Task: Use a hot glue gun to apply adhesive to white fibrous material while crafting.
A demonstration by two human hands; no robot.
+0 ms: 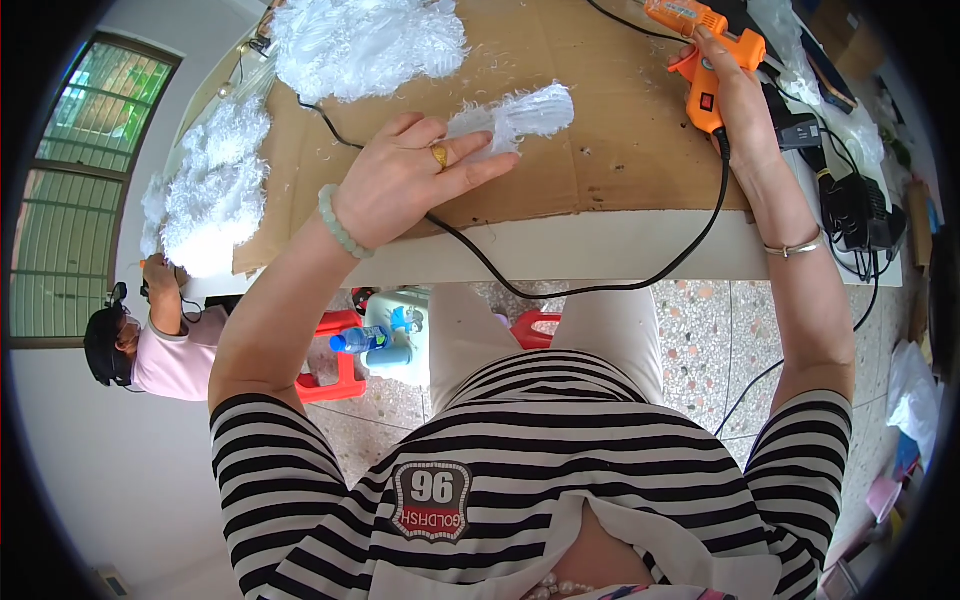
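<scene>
My right hand (738,105) is wrapped round the handle of an orange hot glue gun (741,52) at the back right of the table. Its tip points up and left, and a black cord leaves the bottom of the handle. At the centre, my left hand (415,178) lies palm down with two fingers stretched out and the others slightly bent. Those fingers rest at the near end of a small white fluffy bundle (540,110), which looks gathered in its middle. My thumb is hidden. The bundle lies on a brown cardboard sheet (610,165).
White fluffy heaps (365,45) lie at the back and left. The black cord (600,293) loops over the table's front edge. Black adapters (855,210) and wires crowd the right. Another person (165,345) works at the left. Below stand a red stool (340,375) and a bottle (360,339).
</scene>
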